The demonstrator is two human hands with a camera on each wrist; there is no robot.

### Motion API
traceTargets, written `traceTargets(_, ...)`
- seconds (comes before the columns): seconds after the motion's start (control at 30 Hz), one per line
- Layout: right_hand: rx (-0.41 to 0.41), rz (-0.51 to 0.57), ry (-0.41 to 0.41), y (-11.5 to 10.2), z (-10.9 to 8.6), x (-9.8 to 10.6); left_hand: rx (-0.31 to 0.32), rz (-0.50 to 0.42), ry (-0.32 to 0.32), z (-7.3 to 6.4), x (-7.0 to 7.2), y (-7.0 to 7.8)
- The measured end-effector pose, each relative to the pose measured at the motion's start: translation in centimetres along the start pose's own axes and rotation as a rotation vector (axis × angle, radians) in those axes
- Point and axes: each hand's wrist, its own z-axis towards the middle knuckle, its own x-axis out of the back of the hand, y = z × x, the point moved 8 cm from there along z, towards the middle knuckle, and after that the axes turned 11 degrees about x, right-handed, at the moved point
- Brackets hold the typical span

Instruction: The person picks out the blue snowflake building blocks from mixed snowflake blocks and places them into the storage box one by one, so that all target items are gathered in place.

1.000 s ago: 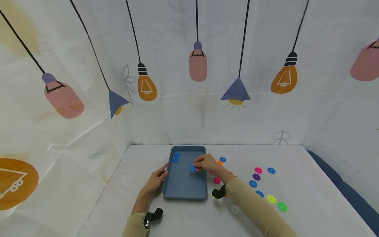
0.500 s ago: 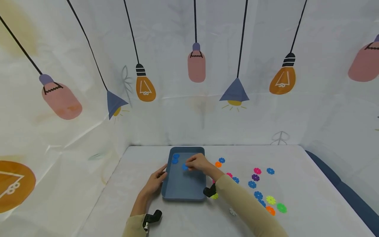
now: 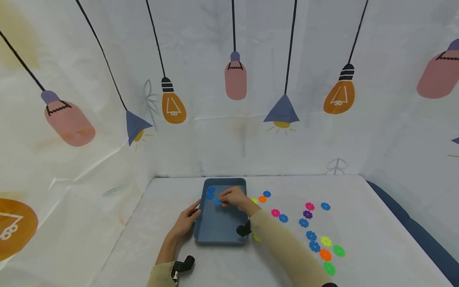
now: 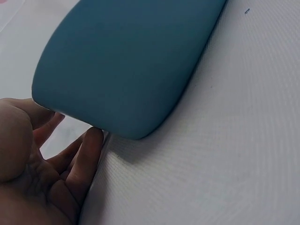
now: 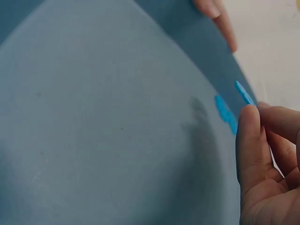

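Note:
My left hand (image 3: 184, 222) holds the left wall of a blue-grey rectangular tray (image 3: 221, 235); in the left wrist view, its fingers (image 4: 89, 150) touch the tray's edge. Over the tray, my right hand (image 3: 234, 197) pinches a blue flower-shaped plastic disc (image 3: 217, 202). The right wrist view shows that disc (image 5: 244, 92) nearly edge-on between thumb and fingertips, raised off the tray floor. Two blue discs (image 3: 210, 193) lie in the tray's far left corner, touching or overlapping. Blue discs also show in the right wrist view (image 5: 226, 115), beyond the fingertips.
Right of the tray, several loose discs lie scattered on the white table (image 3: 358, 227), among them a pink disc (image 3: 275, 213), a purple disc (image 3: 307, 214), an orange disc (image 3: 325, 255) and a green disc (image 3: 338, 250). A printed sheet (image 3: 201, 147) hangs behind the table.
My right hand has moved left across the tray with the blue disc, toward the two discs in the corner. My left hand stays at the tray's left side.

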Motion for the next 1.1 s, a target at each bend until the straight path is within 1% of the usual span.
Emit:
traceTargets(0.13, -0.022, 0.034, 0.027, 0.6, 0.3, -0.1, 0.012, 0.0, -0.001, 0.2, 0.1, 0.0)
traceTargets(0.33, -0.062, 0.054, 0.037, 1.2, 0.3, -0.5, -0.012, 0.019, 0.001, -0.1, 0.1, 0.2)
traceTargets(0.5, -0.095, 0.072, 0.056, 1.7, 0.4, -0.5, -0.019, 0.001, -0.019, -0.1, 0.0, 0.2)
traceTargets(0.73, -0.082, 0.096, 0.077, 1.9, 0.8, -0.9, -0.005, -0.004, -0.008, 0.0, 0.1, 0.2)
traceTargets(0.77, -0.086, 0.102, 0.082, 1.9, 0.9, -1.0, 0.002, -0.01, -0.011, 0.0, 0.1, 0.2)
traceTargets(0.9, -0.093, 0.097, 0.099, 2.0, 1.1, -1.5, 0.0, -0.01, -0.032, 0.0, -0.1, 0.2)
traceTargets(1.0, -0.096, 0.078, 0.109, 2.0, 1.4, -2.0, -0.001, -0.021, -0.047, -0.3, -0.1, 0.5)
traceTargets(1.1, -0.101, 0.054, 0.127, 2.1, 1.6, -2.3, -0.012, -0.025, -0.068, -1.0, -0.2, 1.6)
